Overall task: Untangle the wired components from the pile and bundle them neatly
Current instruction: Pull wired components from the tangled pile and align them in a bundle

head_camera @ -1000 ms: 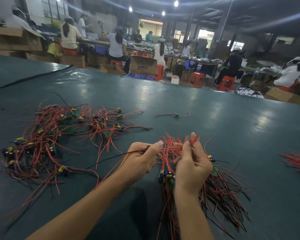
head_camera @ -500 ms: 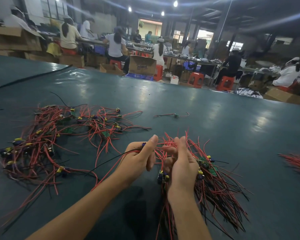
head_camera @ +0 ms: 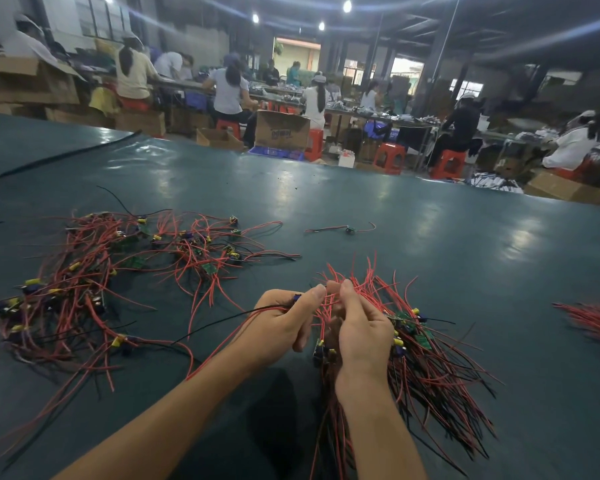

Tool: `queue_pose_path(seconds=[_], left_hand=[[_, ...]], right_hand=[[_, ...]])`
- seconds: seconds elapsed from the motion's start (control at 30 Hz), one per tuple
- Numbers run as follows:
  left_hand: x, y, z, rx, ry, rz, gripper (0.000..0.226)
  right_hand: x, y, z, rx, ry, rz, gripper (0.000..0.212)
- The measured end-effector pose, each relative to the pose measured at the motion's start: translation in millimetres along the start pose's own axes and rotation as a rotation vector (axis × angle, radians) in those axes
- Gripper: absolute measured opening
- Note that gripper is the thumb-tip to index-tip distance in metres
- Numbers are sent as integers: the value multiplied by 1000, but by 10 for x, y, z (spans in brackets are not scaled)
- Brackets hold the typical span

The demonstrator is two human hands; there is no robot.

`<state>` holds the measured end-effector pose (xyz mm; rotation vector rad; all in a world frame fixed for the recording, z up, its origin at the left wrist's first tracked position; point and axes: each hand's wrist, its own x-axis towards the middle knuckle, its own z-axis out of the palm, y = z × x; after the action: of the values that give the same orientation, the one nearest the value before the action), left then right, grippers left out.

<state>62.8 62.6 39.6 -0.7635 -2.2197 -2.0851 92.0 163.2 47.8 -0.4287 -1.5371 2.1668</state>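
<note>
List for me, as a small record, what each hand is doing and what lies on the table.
left hand: grips one wired piece, its wires trailing left
right hand: holds the bundle of red and black wires
pile: tangled, left of the hands
stray piece: alone, farther back
table: dark green, glossy
</note>
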Motion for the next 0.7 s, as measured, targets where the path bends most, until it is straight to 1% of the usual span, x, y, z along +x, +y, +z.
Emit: queue_pose_path(seconds=[0.17, 0.3, 0.37, 0.47, 0.57, 0.7], left_hand=[[20, -19, -30, -13, 14, 22, 59], [35, -38, -33, 3, -2, 30, 59], [46, -36, -62, -16, 19, 23, 59], [64, -28, -114, -42, 50, 6, 59], [54, -33, -88, -28, 27, 9, 58], [29, -34, -40, 1, -40, 21, 57]], right_hand=[[16, 1, -3, 0, -13, -41, 32], [43, -31, -38, 9, 17, -60, 39], [75, -57, -77, 32, 72, -54, 35], [159, -105, -173, 104, 179, -44, 24], [179, -114, -203, 123, 213, -66, 22], [197, -133, -206, 180, 289, -51, 23]])
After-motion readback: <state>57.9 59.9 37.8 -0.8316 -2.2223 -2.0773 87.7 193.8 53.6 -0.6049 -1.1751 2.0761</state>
